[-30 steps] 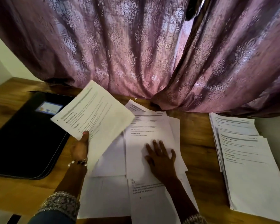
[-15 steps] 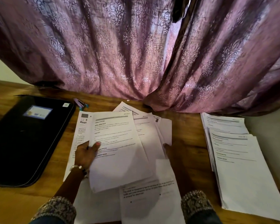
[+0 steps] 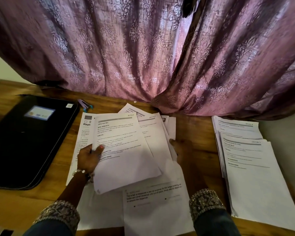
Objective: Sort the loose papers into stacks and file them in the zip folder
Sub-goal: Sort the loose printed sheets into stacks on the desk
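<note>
1. Top sheet (image 3: 126,150) lies long axis running away from the person, header far, tilted slightly left, on loose papers (image 3: 153,206) mid-tabletop (image 3: 194,126).
2. Left hand (image 3: 89,157) pinches its left edge, thumb on top.
3. Right hand (image 3: 181,150) rests flat, fingers straight, at the papers' right edge.
4. Zip folder (image 3: 27,138) left, sorted stack (image 3: 249,160) right.

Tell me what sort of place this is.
Probably a home room used as a desk: a wooden table against a patterned purple curtain, with printed papers and a black zip folder laid out.

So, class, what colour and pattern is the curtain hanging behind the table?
Mauve-purple curtain with a repeating floral damask motif, clearest in the head view.
</note>
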